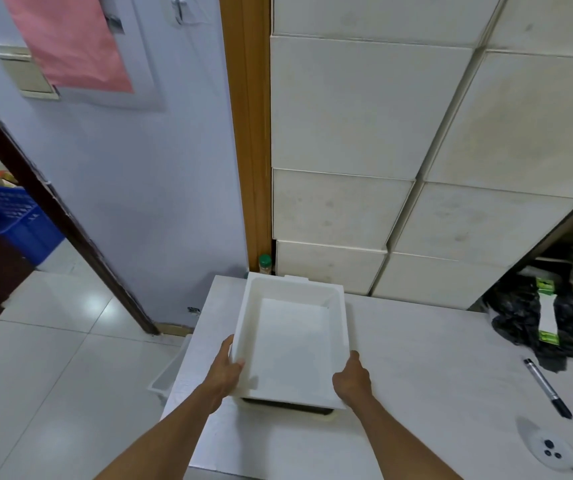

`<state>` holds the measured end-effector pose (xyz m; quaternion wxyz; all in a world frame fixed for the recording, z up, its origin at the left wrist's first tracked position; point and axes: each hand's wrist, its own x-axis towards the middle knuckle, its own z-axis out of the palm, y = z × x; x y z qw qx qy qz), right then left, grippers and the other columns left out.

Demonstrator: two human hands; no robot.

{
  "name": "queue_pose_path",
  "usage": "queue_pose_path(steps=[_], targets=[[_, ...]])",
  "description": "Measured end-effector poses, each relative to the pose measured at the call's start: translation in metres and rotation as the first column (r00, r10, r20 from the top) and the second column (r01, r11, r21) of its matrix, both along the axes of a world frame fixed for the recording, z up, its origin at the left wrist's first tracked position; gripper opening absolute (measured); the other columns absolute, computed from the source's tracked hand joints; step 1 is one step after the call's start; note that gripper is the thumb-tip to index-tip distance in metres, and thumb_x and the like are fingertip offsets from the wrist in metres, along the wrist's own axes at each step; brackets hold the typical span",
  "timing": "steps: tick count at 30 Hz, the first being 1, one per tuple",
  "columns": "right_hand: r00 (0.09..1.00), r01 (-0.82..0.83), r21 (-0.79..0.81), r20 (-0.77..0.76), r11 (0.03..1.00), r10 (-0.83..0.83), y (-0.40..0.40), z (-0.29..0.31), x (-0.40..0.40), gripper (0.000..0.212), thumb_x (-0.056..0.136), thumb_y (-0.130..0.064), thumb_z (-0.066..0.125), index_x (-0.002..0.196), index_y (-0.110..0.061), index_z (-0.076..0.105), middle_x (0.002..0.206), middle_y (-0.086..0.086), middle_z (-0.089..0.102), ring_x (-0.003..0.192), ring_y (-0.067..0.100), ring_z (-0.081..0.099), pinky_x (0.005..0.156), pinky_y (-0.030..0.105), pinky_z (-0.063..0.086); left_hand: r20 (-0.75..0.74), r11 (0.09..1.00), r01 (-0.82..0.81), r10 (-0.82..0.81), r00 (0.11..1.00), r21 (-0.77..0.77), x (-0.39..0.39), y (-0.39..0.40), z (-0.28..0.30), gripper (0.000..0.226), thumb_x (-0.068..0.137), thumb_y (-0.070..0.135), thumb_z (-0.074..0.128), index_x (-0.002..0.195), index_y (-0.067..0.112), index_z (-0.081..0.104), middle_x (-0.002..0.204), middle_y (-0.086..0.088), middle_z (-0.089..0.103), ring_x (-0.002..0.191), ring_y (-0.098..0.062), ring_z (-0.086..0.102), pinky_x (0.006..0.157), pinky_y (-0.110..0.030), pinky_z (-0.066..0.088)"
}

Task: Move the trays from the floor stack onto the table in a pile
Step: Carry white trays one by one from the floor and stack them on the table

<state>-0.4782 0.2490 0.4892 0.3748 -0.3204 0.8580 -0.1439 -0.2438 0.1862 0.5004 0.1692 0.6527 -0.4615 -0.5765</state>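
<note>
Both hands, left hand (225,367) and right hand (352,375), have their fingers gripping the white tray (292,337) by its side rims over the worktop (434,358). It looks light, stiff and smooth. Holding both sides seems best.

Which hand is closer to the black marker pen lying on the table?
Right. The right hand grips the white tray's right edge, on the side facing the marker pen. The left hand holds the tray's left edge, farther away across the tray.
</note>
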Motion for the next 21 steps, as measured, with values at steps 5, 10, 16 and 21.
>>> queue_pose_path(steps=[5, 10, 16, 21], targets=[[0.999, -0.039, 0.080, -0.006, 0.996, 0.040, -0.003, -0.005, 0.000, 0.055, 0.090, -0.007, 0.045, 0.143, -0.007, 0.027, 0.108, 0.012, 0.056, 0.096, 0.028, 0.059, 0.087, 0.035, 0.052, 0.022, 0.998, 0.069, -0.069, 0.997, 0.009, 0.003, -0.008, -0.007, 0.058, 0.100, 0.009, 0.036, 0.152, 0.029, 0.018, 0.147, -0.009, 0.041, 0.122, -0.028, 0.047, 0.107, -0.045, 0.043], [0.995, -0.031, 0.130, -0.095, 0.991, 0.044, -0.015, 0.001, 0.006, 0.065, 0.089, -0.015, 0.049, 0.147, -0.010, 0.020, 0.129, 0.014, 0.052, 0.114, 0.031, 0.057, 0.089, 0.038, 0.050, 0.000, 0.993, 0.113, -0.114, 0.994, 0.023, 0.004, -0.014, -0.008, 0.056, 0.101, 0.011, 0.035, 0.151, 0.030, 0.018, 0.147, -0.006, 0.040, 0.123, -0.025, 0.044, 0.110, -0.045, 0.041], [0.877, -0.223, 0.062, -0.422, 0.973, 0.228, -0.053, 0.019, 0.030, 0.061, 0.086, -0.017, 0.054, 0.142, -0.010, 0.032, 0.146, 0.016, 0.034, 0.133, 0.033, 0.034, 0.110, 0.041, 0.036, 0.005, 0.995, 0.085, -0.085, 0.996, 0.044, 0.012, -0.031, -0.010, 0.052, 0.102, 0.027, 0.039, 0.151, 0.026, 0.024, 0.156, -0.007, 0.032, 0.138, -0.029, 0.039, 0.114, -0.043, 0.035], [0.855, -0.358, 0.031, -0.390, 0.933, 0.341, -0.085, 0.026, 0.072, 0.052, 0.086, -0.010, 0.050, 0.137, -0.010, 0.038, 0.139, 0.013, 0.038, 0.127, 0.030, 0.036, 0.100, 0.035, 0.040, 0.026, 0.997, 0.004, -0.006, 1.000, 0.076, 0.041, -0.048, -0.009, 0.047, 0.100, 0.034, 0.040, 0.146, 0.022, 0.034, 0.149, -0.010, 0.041, 0.128, -0.028, 0.048, 0.093, -0.035, 0.048]])
